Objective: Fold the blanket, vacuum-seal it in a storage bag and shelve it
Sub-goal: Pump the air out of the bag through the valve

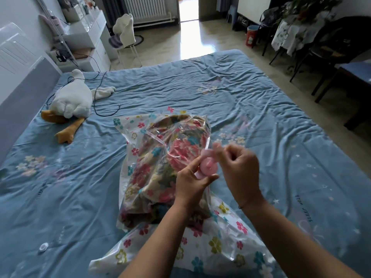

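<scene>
Your left hand [192, 181] pinches the round pink plastic valve [207, 167] between thumb and fingers, lifting that patch of the clear flower-printed plastic storage bag [138, 137] off its contents. Your right hand [239, 167], fingers curled and motion-blurred, appears to pinch the small pink cap [207, 153] just above the valve. The brown floral fleece blanket [160, 177] sits inside the bag, bunched rather than flat, and the bag lies on the crumpled blue bed sheet [261, 109] with its printed end toward you. The bag looks puffy, so I judge the air is not out yet. The main risk is at the valve: tug the cap too hard against your left-hand pinch and you could tear or crease the thin film around the valve's base, and a leak there would let the bag swell on the shelf. I cannot tell whether the bag's mouth, at the end nearest you, is zipped; if it is not, no suction will hold. The lumpy fold may also leave a bulky pack. Left of the bag and nearer you lies a small white round piece [42, 247]; if it belongs to the valve, don't lose it in the folds. Beyond the bag to the left, a black cable [96, 93] trails past a white plush goose [70, 101]; keep it away from the bag.
</scene>
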Demonstrator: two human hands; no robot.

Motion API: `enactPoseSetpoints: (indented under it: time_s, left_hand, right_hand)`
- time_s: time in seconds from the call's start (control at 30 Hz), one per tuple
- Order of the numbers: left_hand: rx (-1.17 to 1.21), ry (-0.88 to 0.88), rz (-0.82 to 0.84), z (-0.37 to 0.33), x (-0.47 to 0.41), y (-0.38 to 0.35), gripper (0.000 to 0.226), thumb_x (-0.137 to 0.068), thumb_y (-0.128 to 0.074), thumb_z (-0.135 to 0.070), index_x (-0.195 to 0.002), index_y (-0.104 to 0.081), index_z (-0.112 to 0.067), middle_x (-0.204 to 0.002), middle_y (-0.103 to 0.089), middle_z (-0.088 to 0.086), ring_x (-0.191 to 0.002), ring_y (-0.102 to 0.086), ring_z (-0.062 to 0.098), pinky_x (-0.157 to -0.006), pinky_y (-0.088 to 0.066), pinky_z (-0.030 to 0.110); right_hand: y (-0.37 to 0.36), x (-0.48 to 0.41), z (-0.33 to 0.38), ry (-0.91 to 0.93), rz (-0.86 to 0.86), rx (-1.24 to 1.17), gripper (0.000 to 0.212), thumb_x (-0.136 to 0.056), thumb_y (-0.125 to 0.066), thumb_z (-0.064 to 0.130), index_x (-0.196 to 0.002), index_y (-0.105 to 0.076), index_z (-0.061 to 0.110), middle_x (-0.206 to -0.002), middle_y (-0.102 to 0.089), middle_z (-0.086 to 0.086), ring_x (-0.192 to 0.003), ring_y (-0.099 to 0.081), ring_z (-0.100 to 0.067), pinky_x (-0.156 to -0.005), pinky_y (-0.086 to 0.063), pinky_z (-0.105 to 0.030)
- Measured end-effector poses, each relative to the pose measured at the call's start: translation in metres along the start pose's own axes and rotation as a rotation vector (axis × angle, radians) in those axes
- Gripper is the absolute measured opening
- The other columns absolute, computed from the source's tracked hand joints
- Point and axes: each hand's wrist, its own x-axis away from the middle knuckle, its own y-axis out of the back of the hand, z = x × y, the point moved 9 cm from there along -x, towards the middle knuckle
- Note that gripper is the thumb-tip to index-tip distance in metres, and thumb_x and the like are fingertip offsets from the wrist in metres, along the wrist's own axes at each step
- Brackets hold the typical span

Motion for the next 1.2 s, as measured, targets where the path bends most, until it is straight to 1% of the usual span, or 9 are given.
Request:
enactPoseSetpoints:
  time_s: [0.17, 0.27, 0.37, 0.6, 0.67, 0.77, 0.9, 1.1, 1.2]
  left_hand:
    - [0.034, 0.026, -0.022, 0.009, -0.002, 0.001, 0.07, -0.06, -0.084, -0.04, -0.124, -0.063, -0.021, -0.118, -0.07, -0.003, -0.112, -0.064, 0.01, -0.099, -0.051, 0.041]
    - [0.043, 0.026, -0.021, 0.01, 0.0, 0.0, 0.065, -0.063, -0.085, -0.033, -0.122, -0.066, -0.016, -0.114, -0.071, -0.003, -0.108, -0.066, 0.009, -0.096, -0.053, 0.041]
    - [0.049, 0.037, -0.007, 0.008, 0.004, -0.001, 0.058, -0.066, -0.086, -0.027, -0.12, -0.067, -0.019, -0.112, -0.072, -0.006, -0.106, -0.066, 0.006, -0.095, -0.054, 0.038]
    - [0.033, 0.04, -0.021, 0.011, -0.002, 0.001, 0.074, -0.061, -0.085, -0.042, -0.126, -0.062, -0.018, -0.119, -0.069, -0.002, -0.112, -0.065, 0.011, -0.099, -0.051, 0.042]
    - [0.025, 0.029, -0.017, 0.011, -0.001, 0.001, 0.07, -0.063, -0.086, -0.033, -0.127, -0.063, -0.015, -0.119, -0.07, -0.002, -0.111, -0.065, 0.01, -0.098, -0.052, 0.04]
    - [0.03, 0.026, -0.007, 0.009, 0.003, -0.001, 0.057, -0.067, -0.085, -0.022, -0.121, -0.066, -0.018, -0.112, -0.072, -0.004, -0.106, -0.067, 0.007, -0.094, -0.054, 0.039]
    - [0.029, 0.023, -0.003, 0.003, 0.002, 0.0, 0.06, -0.061, -0.082, -0.043, -0.117, -0.065, -0.028, -0.109, -0.072, -0.006, -0.103, -0.068, 0.007, -0.092, -0.055, 0.038]
    - [0.014, 0.039, -0.015, 0.013, -0.004, 0.003, 0.073, -0.061, -0.084, -0.041, -0.126, -0.063, -0.017, -0.118, -0.07, -0.003, -0.111, -0.065, 0.01, -0.097, -0.052, 0.042]
    - [0.023, 0.034, -0.005, 0.012, 0.001, 0.001, 0.058, -0.066, -0.087, -0.023, -0.12, -0.067, -0.016, -0.111, -0.072, -0.004, -0.105, -0.067, 0.009, -0.094, -0.054, 0.041]
  right_hand:
    - [0.025, -0.007, 0.05, 0.196, -0.187, -0.244, 0.052, -0.089, -0.061, 0.041, -0.057, -0.032, 0.012, -0.047, -0.048, -0.017, -0.051, -0.063, -0.027, -0.043, -0.038, -0.038]
    - [-0.006, 0.001, -0.012, -0.007, -0.009, -0.004, 0.06, -0.086, -0.054, 0.062, -0.056, -0.035, 0.014, -0.052, -0.06, -0.008, -0.053, -0.061, -0.026, -0.052, -0.047, -0.046]
    - [-0.018, 0.007, -0.044, -0.103, 0.107, 0.227, 0.062, -0.081, -0.054, 0.069, -0.05, -0.034, 0.02, -0.046, -0.036, 0.007, -0.047, -0.035, -0.011, -0.053, -0.04, -0.038]
    - [0.028, -0.012, 0.063, 0.219, -0.166, -0.249, 0.054, -0.088, -0.062, 0.041, -0.054, -0.03, 0.014, -0.045, -0.043, -0.011, -0.042, -0.042, -0.017, -0.043, -0.032, -0.028]
    - [0.013, -0.006, 0.037, 0.162, -0.108, -0.122, 0.055, -0.088, -0.059, 0.053, -0.056, -0.031, 0.019, -0.05, -0.056, -0.018, -0.049, -0.058, -0.031, -0.045, -0.039, -0.04]
    - [-0.015, 0.005, -0.033, -0.064, 0.089, 0.203, 0.062, -0.081, -0.051, 0.072, -0.052, -0.034, 0.02, -0.046, -0.043, 0.003, -0.047, -0.043, -0.014, -0.052, -0.042, -0.038]
    - [-0.007, -0.002, -0.011, -0.014, 0.081, 0.116, 0.059, -0.082, -0.065, 0.057, -0.049, -0.033, 0.019, -0.043, -0.037, 0.007, -0.043, -0.034, -0.007, -0.049, -0.032, -0.03]
    - [0.013, -0.01, 0.044, 0.153, -0.071, -0.238, 0.054, -0.085, -0.065, 0.052, -0.055, -0.034, 0.019, -0.053, -0.053, -0.028, -0.056, -0.063, -0.04, -0.046, -0.039, -0.048]
    - [-0.012, 0.002, -0.021, -0.05, 0.08, 0.054, 0.062, -0.076, -0.054, 0.074, -0.052, -0.032, 0.022, -0.043, -0.047, 0.004, -0.045, -0.045, -0.016, -0.048, -0.037, -0.037]
